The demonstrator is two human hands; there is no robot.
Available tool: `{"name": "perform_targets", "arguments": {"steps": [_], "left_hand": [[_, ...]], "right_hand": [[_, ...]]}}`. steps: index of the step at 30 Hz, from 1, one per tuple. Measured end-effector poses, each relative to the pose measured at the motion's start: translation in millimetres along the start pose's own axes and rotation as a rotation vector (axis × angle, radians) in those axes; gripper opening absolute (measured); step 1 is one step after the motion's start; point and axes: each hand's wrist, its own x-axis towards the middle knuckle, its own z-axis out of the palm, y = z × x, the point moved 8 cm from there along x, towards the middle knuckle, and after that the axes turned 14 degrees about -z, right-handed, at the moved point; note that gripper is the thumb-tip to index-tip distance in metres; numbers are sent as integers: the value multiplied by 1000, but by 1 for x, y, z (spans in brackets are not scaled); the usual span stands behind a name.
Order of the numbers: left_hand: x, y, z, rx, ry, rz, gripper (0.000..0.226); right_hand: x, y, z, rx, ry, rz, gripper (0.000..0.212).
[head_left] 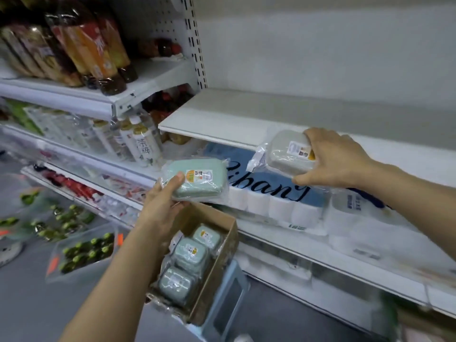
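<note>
The grey box (287, 154), sealed in clear film, is in the right hand (330, 159), whose fingers curl over its far end while the thumb hooks under the near edge. It hangs just in front of the white shelf (246, 112), at the lip and not yet resting on the board. Its long axis runs roughly along the shelf's front edge, label up, so the next move looks like a short push away from the body and slightly upward (the bare board lies straight behind it).

The green box (197, 181) sits lower and to the left, gripped by the left hand (162, 201) with the thumb on top and the fingers beneath. It is tilted a little and well apart from the shelf. The right hand is plainly the nearer of the two, so the grey box should probably go first.

Under the left hand stands an open carton (223, 253) on a stool (232, 292), with spare boxes (190, 253) lined up inside. Behind both hands lies a pack of rolls (271, 196). Bottles (140, 144) fill the racks to the left.
</note>
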Motion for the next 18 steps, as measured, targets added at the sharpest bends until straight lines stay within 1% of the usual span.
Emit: {"name": "perform_targets", "arguments": {"steps": [2, 3, 5, 7, 8, 10, 12, 13, 16, 17, 18], "left_hand": [[7, -28, -30, -59, 51, -89, 48], [12, -43, -45, -75, 76, -141, 41], [31, -71, -77, -53, 120, -232, 42], [52, -99, -108, 22, 146, -321, 49], [62, -112, -121, 61, 163, -365, 49], [83, -136, -144, 127, 194, -439, 39], [101, -160, -162, 215, 194, -515, 28], [109, -172, -170, 272, 191, -550, 26], [135, -201, -199, 408, 208, -614, 29], [143, -208, -204, 427, 190, -625, 33], [149, -215, -210, 461, 180, -648, 42]], "right_hand": [[-7, -29, 4, 15, 45, -44, 82], [-9, -41, 8, 27, 46, -59, 83], [-9, -62, 18, 58, 22, -75, 81], [-6, -76, 35, 97, -16, -59, 77], [-4, -82, 46, 114, -39, -43, 76], [-1, -91, 71, 165, -88, -2, 76], [6, -102, 100, 210, -130, 41, 76], [11, -108, 116, 221, -152, 56, 76], [20, -131, 171, 241, -246, 95, 81], [19, -136, 185, 243, -268, 105, 83], [18, -142, 198, 244, -292, 117, 86]]}}
